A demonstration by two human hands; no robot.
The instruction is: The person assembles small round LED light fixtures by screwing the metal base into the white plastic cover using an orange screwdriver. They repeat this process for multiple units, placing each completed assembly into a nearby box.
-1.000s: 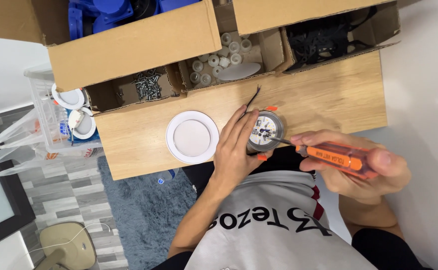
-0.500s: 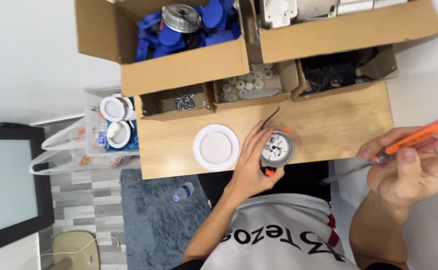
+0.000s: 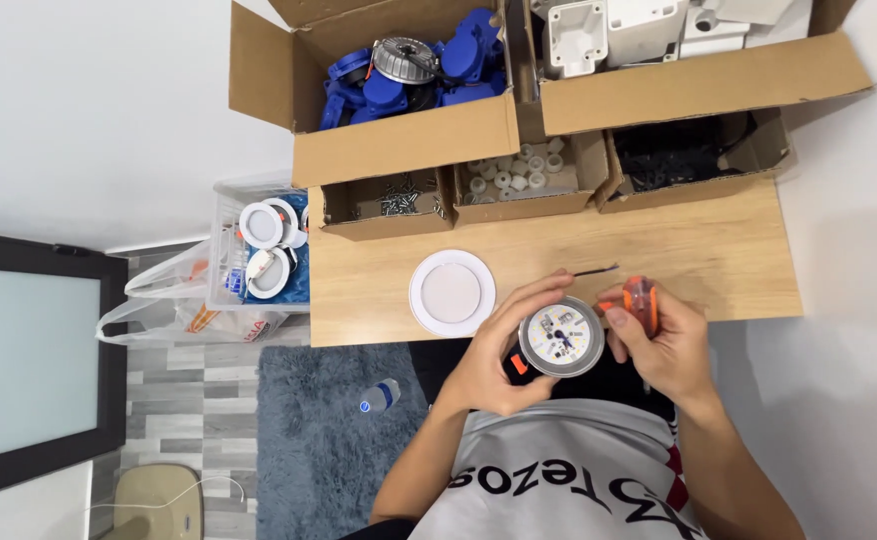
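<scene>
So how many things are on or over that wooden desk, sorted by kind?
Open brown cardboard boxes: 5
Flat round white plastic light cover: 1
Round metal-rimmed lamp module, in the left hand: 1
Orange-handled screwdriver, in the right hand: 1
Total: 8

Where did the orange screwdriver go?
In the head view the orange screwdriver is in the right hand, at the table's near edge, right beside the round lamp part that the left hand holds.
</scene>
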